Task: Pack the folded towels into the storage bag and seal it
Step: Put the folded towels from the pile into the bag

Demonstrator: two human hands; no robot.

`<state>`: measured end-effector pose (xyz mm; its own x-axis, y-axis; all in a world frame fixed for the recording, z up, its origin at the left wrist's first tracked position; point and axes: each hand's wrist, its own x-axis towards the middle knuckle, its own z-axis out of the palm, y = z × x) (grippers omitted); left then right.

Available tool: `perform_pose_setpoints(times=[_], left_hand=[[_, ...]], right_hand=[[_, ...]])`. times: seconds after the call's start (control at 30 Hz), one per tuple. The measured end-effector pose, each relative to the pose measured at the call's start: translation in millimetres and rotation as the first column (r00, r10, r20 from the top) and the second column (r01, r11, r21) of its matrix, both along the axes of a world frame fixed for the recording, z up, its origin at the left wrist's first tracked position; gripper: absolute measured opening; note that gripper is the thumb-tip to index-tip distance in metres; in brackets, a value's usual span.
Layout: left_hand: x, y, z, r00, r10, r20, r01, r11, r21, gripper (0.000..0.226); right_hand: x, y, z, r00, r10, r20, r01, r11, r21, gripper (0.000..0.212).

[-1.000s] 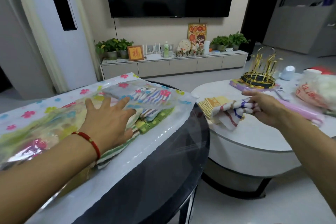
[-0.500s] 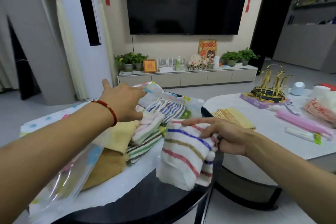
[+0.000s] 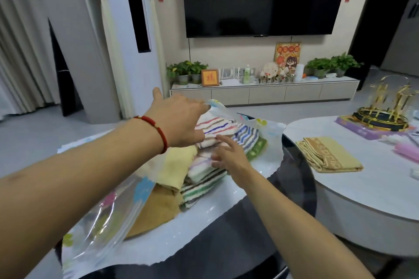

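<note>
A clear storage bag (image 3: 106,219) printed with coloured flowers lies on a dark round table. Inside its mouth is a stack of folded towels: brown (image 3: 158,208), yellow (image 3: 179,165), green-striped (image 3: 199,190), blue-striped (image 3: 248,138) and, on top, a white towel with red and blue stripes (image 3: 215,128). My left hand (image 3: 179,118), with a red bracelet at the wrist, pinches the bag's upper sheet and holds it up over the stack. My right hand (image 3: 229,154) rests with spread fingers against the front of the stack, holding nothing. One yellow-brown folded towel (image 3: 328,154) lies outside on the white table.
The dark round table (image 3: 260,238) stands against a white oval table (image 3: 362,188). On the white table are a gold rack (image 3: 385,106) on a purple box and a pink object (image 3: 408,153) at the right edge. A TV cabinet (image 3: 263,93) with plants lines the far wall.
My right hand brought the red-and-blue striped towel from the white table onto the stack and let go. My left hand went from pressing on the bag to lifting its upper sheet.
</note>
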<state>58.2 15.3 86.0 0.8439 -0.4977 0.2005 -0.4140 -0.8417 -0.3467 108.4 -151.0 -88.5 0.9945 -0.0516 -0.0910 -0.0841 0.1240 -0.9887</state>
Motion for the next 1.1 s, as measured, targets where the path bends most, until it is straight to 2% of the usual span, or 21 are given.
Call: perform_pose_setpoints(times=[0.07,0.1,0.13,0.17,0.2,0.23,0.27,0.33,0.43,0.5,0.53,0.57,0.7,0.77,0.87,0.9,0.97,1.03,1.1], left_hand=[[-1.5,-3.3,-14.5,1.0,-0.025,-0.008,0.025,0.999,-0.041,0.056],[-2.6,-5.7,-23.1,0.999,-0.036,-0.017,0.035,0.998,-0.056,0.056],[-3.5,-8.6,-31.7,0.999,-0.045,-0.029,0.043,0.997,-0.066,0.057],[-4.5,-11.8,-39.7,0.998,-0.052,-0.043,0.048,0.996,-0.073,0.058],[-5.2,-15.2,-46.8,0.997,-0.058,-0.054,0.053,0.995,-0.081,0.059],[-5.5,-18.2,-52.7,0.996,-0.063,-0.062,0.058,0.994,-0.089,0.059],[-5.5,-20.6,-57.4,0.996,-0.065,-0.068,0.058,0.994,-0.093,0.06],[-5.5,-22.8,-63.8,0.995,-0.057,-0.079,0.05,0.995,-0.082,0.062],[-7.8,-15.8,-73.3,0.996,-0.038,-0.076,0.033,0.997,-0.067,0.063],[-12.5,-8.0,-80.2,0.996,-0.034,-0.085,0.028,0.997,-0.068,0.059],[-15.4,-4.8,-84.1,0.995,-0.036,-0.093,0.03,0.997,-0.067,0.057],[-18.6,-2.4,-88.2,0.994,-0.041,-0.101,0.035,0.997,-0.062,0.057],[-27.1,-4.6,-99.0,0.993,-0.08,-0.086,0.076,0.996,-0.047,0.058],[-27.6,-11.0,-101.5,0.992,-0.111,-0.058,0.11,0.994,-0.018,0.055],[-23.2,-25.3,-102.1,0.989,-0.146,-0.03,0.147,0.989,0.032,0.049],[-20.7,-30.9,-102.5,0.988,-0.153,-0.034,0.154,0.987,0.048,0.047],[-15.3,-43.5,-104.9,0.985,-0.166,-0.047,0.169,0.982,0.081,0.043],[-11.9,-54.2,-109.8,0.979,-0.194,-0.064,0.2,0.974,0.107,0.043],[-9.7,-62.0,-115.2,0.974,-0.219,-0.057,0.224,0.968,0.113,0.047]], right_hand=[[-2.9,-20.7,-5.5,0.998,0.003,0.067,0.017,0.953,-0.304,0.04],[-5.8,-34.2,-8.6,0.997,0.018,0.08,0.027,0.849,-0.527,0.036],[-10.3,-48.0,-14.1,0.997,0.04,0.068,0.023,0.674,-0.738,0.032],[-17.0,-60.9,-22.4,0.996,0.076,0.038,-0.003,0.475,-0.88,0.033],[-25.0,-71.4,-32.2,0.993,0.122,-0.006,-0.043,0.305,-0.951,0.038],[-33.7,-78.7,-41.2,0.984,0.173,-0.044,-0.077,0.185,-0.98,0.044],[-42.6,-81.5,-47.8,0.974,0.22,-0.06,-0.086,0.112,-0.99,0.048],[-58.8,-76.0,-55.2,0.963,0.267,-0.038,-0.046,0.024,-0.999,0.048],[-86.3,-53.0,-60.4,0.974,0.226,-0.004,0.007,-0.051,-0.999,0.052],[-104.4,-40.2,-61.9,0.978,0.209,0.004,0.016,-0.058,-0.998,0.056],[-110.5,-37.5,-59.5,0.976,0.219,0.002,0.008,-0.025,-1.0,0.053],[-114.6,-38.2,-53.3,0.971,0.24,0.0,-0.01,0.041,-0.999,0.046],[-119.6,-73.2,-20.1,0.962,0.267,0.056,-0.074,0.451,-0.889,0.028],[-124.2,-105.1,-7.2,0.973,0.162,0.165,0.048,0.556,-0.83,0.023],[-123.4,-163.6,-0.9,0.954,-0.111,0.277,0.274,0.693,-0.667,0.022],[-119.5,-184.2,-2.8,0.933,-0.215,0.289,0.354,0.698,-0.623,0.023],[-104.8,-224.8,-12.8,0.88,-0.398,0.26,0.467,0.622,-0.628,0.025],[-85.4,-262.2,-32.2,0.841,-0.496,0.214,0.474,0.487,-0.734,0.026],[-63.7,-291.2,-50.7,0.845,-0.507,0.171,0.408,0.403,-0.819,0.03]])
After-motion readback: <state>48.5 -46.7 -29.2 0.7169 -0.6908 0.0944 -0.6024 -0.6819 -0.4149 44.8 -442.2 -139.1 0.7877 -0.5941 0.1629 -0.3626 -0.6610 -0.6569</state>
